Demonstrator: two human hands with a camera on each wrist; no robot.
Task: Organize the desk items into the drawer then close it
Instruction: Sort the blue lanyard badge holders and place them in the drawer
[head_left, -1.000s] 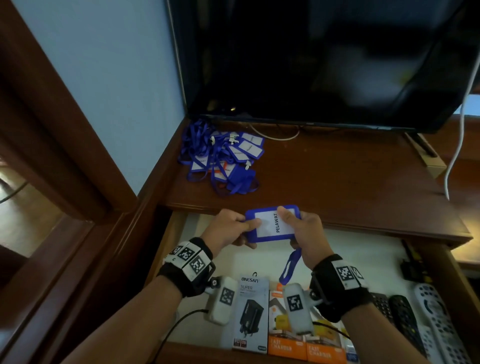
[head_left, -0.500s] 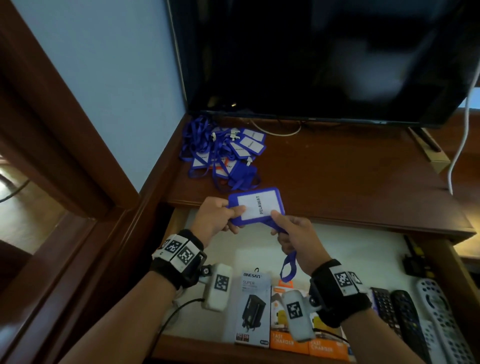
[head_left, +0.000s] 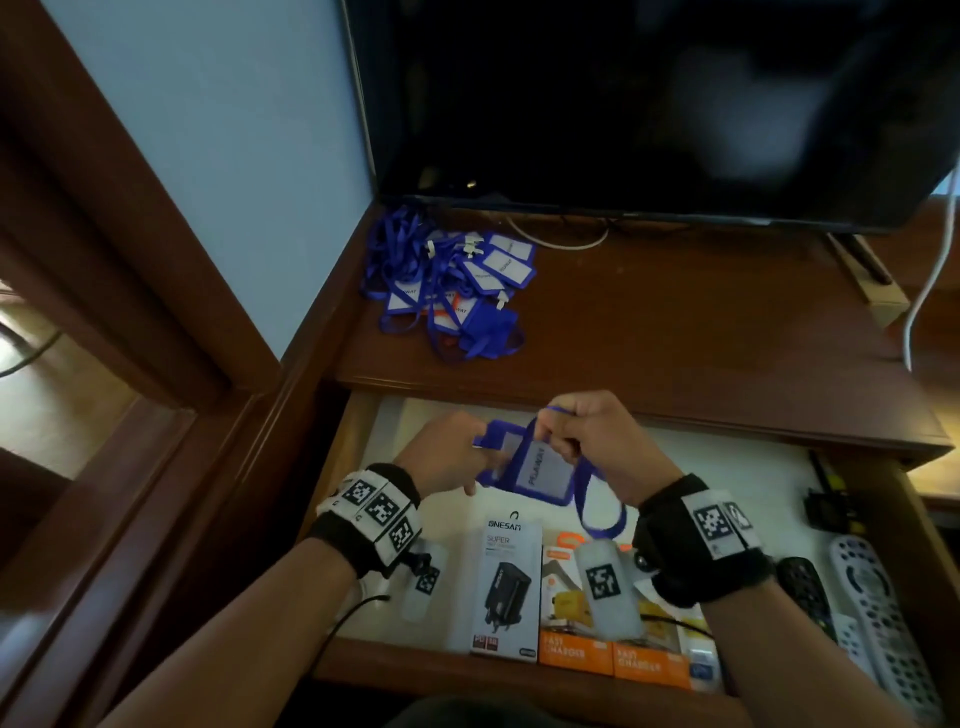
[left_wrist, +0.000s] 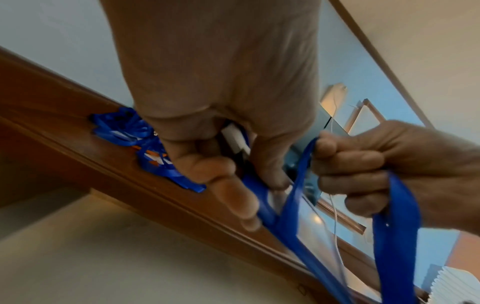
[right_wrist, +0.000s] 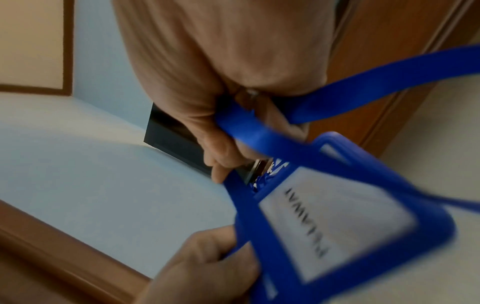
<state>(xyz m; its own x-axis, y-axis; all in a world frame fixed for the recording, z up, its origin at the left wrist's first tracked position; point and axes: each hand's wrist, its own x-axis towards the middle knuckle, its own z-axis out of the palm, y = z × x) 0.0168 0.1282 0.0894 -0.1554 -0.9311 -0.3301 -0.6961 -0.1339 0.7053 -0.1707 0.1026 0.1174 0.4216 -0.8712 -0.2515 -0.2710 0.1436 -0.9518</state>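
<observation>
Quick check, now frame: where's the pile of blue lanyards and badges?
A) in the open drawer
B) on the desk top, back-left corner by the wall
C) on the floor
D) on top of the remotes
B: the pile of blue lanyards and badges lies on the desk top beside the wall, below the screen, while the open drawer sits nearer the person.

The card in the blue badge holder (head_left: 540, 465) reads "PELAWAT" in dark capitals running along its white face; the same word shows blurred in the right wrist view. In the drawer (head_left: 727, 457), the grey charger box (head_left: 506, 587) carries the brand "ONESAM" and below it "SUPER"; the smaller print there is unreadable. The two orange boxes (head_left: 613, 660) each bear "FAST CHARGER" in white. Cards in the badge pile (head_left: 457, 283) on the bench show partial letters "WAT".
</observation>
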